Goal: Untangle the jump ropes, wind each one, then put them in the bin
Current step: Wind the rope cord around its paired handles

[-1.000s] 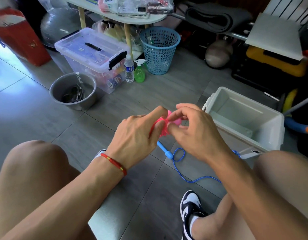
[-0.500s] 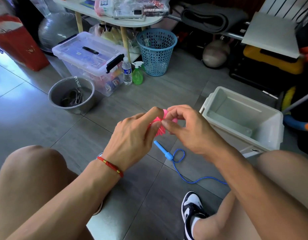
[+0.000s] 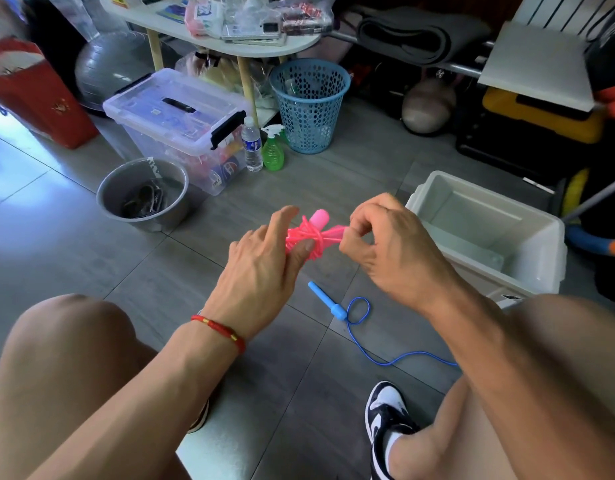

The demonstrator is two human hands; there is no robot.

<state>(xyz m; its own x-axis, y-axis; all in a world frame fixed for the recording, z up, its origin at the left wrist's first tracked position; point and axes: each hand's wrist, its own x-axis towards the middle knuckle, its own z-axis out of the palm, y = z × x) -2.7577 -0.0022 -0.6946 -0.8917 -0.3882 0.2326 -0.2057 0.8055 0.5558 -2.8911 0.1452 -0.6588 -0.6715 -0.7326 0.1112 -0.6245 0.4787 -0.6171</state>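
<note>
**Me:** Fingers first. On my left hand (image 3: 261,268) they lie nearly straight along the wound pink jump rope (image 3: 307,239), with the thumb pressing the bundle from below. On my right hand (image 3: 385,244) they are curled tight, pinching the pink strand where it leaves the bundle.

**You:** Why hold it that way?

**Me:** As I judge it, the left hand is the spool: it keeps the coils from springing apart, and the pale pink handle (image 3: 319,218) pokes out above them. The right hand draws the free end taut across the coils, which looks like cinching the last wrap so the bundle holds.

**You:** So where is the work?

**Me:** In the air above the floor (image 3: 143,271), between my knees, just beside the near left corner of the white bin (image 3: 486,237), which is apart from it and has no rope in it.

**You:** And the other one?

**Me:** My blue jump rope (image 3: 364,337) lies unwound on the floor below my hands, its blue handle (image 3: 325,301) pointing away from me and its cord running off under my right forearm. Nothing touches it, so it waits its turn.

**You:** Further out?

**Me:** A grey metal basin (image 3: 143,194) to the left, a clear lidded storage box (image 3: 181,123) behind it, then a blue mesh basket (image 3: 309,105).
</note>
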